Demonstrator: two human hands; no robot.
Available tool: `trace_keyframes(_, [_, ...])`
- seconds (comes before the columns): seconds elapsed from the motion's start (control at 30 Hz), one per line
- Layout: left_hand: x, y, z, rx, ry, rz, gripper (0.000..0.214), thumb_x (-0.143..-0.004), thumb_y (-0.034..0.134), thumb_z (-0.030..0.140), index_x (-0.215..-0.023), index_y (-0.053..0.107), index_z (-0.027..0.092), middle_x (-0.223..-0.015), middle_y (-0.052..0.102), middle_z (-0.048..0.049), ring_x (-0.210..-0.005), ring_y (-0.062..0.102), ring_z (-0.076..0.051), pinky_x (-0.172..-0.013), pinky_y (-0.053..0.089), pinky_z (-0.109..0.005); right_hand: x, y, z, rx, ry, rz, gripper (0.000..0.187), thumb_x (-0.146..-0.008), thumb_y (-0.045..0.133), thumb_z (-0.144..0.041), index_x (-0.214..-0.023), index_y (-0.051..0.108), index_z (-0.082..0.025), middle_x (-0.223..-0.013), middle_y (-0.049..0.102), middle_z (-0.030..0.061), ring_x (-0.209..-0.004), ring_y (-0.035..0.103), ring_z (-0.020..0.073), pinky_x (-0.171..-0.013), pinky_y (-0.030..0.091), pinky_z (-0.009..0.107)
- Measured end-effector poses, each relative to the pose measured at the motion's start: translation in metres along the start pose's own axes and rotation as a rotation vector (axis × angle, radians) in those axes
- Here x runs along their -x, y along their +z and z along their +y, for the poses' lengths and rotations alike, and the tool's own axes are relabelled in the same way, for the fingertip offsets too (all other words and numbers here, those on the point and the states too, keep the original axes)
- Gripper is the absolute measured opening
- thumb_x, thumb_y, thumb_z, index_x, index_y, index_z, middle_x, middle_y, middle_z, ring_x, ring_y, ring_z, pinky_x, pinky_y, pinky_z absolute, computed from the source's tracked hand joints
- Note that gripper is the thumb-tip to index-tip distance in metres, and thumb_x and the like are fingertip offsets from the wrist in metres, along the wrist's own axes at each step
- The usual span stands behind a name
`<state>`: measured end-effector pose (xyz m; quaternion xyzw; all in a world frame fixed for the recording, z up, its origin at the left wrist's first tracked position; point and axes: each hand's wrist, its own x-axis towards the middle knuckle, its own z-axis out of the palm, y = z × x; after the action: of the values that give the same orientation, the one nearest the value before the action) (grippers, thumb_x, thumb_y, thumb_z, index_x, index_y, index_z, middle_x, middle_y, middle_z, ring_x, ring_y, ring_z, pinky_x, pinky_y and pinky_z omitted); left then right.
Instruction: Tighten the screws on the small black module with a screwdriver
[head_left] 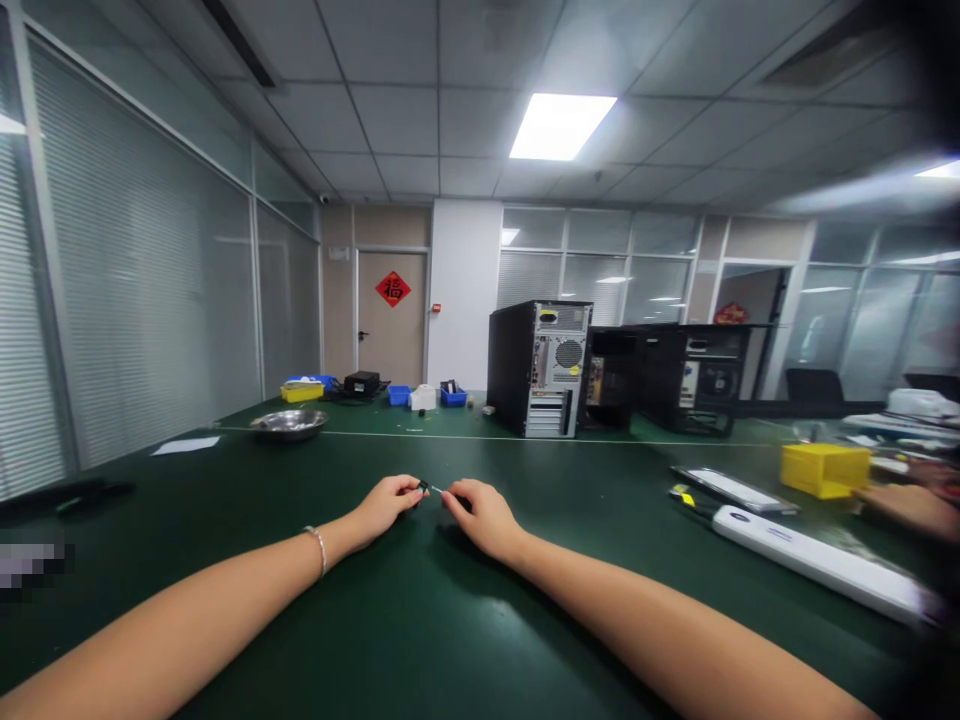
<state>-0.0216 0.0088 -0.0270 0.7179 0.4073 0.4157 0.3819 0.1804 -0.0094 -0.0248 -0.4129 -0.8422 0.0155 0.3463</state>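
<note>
Over the middle of the dark green table, my left hand pinches a small black part between thumb and fingers. Facing it from the right, my right hand is closed on a thin, light-coloured pin-like piece, whose tip points at the black part. The two pieces are very close; whether they touch is too small to tell. My fingers hide most of both.
Computer towers stand at the back right. A metal bowl and small blue bins lie farther back. On the right are a white power strip, a yellow bin and another person's hand.
</note>
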Motion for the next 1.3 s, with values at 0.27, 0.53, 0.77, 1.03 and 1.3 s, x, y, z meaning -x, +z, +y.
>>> trace_keyframes(0.27, [-0.0005, -0.0008, 0.0006, -0.041, -0.005, -0.002, 0.033, -0.071, 0.059, 0.043, -0.080, 0.064, 0.012, -0.066, 0.052, 0.0014, -0.062, 0.043, -0.014, -0.061, 0.032, -0.026, 0.0000, -0.0007, -0.0005, -0.010, 0.018, -0.011, 0.028, -0.094, 0.045, -0.031, -0.079, 0.066, -0.020, -0.078, 0.066, 0.0018, -0.075, 0.057, 0.0144, -0.068, 0.038, 0.022])
trace_keyframes(0.53, [0.0006, 0.0007, 0.0011, 0.034, 0.015, -0.033, 0.035, -0.073, 0.061, 0.045, -0.085, 0.067, 0.012, -0.067, 0.056, 0.0007, -0.062, 0.044, -0.014, -0.060, 0.033, -0.025, 0.0003, -0.0029, -0.0028, -0.009, 0.034, -0.021, 0.029, -0.095, 0.045, -0.031, -0.079, 0.066, -0.019, -0.080, 0.066, 0.0024, -0.076, 0.057, 0.0148, -0.069, 0.039, 0.023])
trace_keyframes(0.77, [0.0012, 0.0002, 0.0011, -0.011, 0.083, 0.002, 0.032, -0.076, 0.061, 0.037, -0.097, 0.070, 0.014, -0.097, 0.067, -0.0080, -0.093, 0.058, -0.024, -0.086, 0.042, -0.033, 0.0004, -0.0039, -0.0046, 0.002, 0.053, -0.006, 0.032, -0.096, 0.043, -0.034, -0.078, 0.066, -0.020, -0.079, 0.066, 0.0024, -0.078, 0.057, 0.0148, -0.069, 0.038, 0.023])
trace_keyframes(1.03, [0.0024, -0.0009, 0.0018, -0.050, 0.105, -0.008, 0.028, -0.075, 0.063, 0.032, -0.097, 0.069, 0.015, -0.100, 0.065, -0.0082, -0.097, 0.059, -0.024, -0.091, 0.043, -0.035, 0.0002, -0.0020, -0.0015, 0.085, 0.127, -0.027, 0.035, -0.096, 0.041, -0.036, -0.074, 0.065, -0.021, -0.078, 0.066, 0.0020, -0.076, 0.058, 0.0148, -0.064, 0.034, 0.023])
trace_keyframes(1.3, [0.0021, 0.0031, -0.0007, 0.088, 0.081, -0.008, 0.031, -0.071, 0.071, 0.031, -0.096, 0.062, 0.015, -0.093, 0.066, -0.0069, -0.090, 0.061, -0.021, -0.085, 0.047, -0.035, 0.0001, 0.0010, -0.0002, 0.150, 0.112, -0.046, 0.034, -0.095, 0.043, -0.038, -0.075, 0.066, -0.021, -0.078, 0.065, 0.0023, -0.076, 0.058, 0.0157, -0.061, 0.032, 0.024])
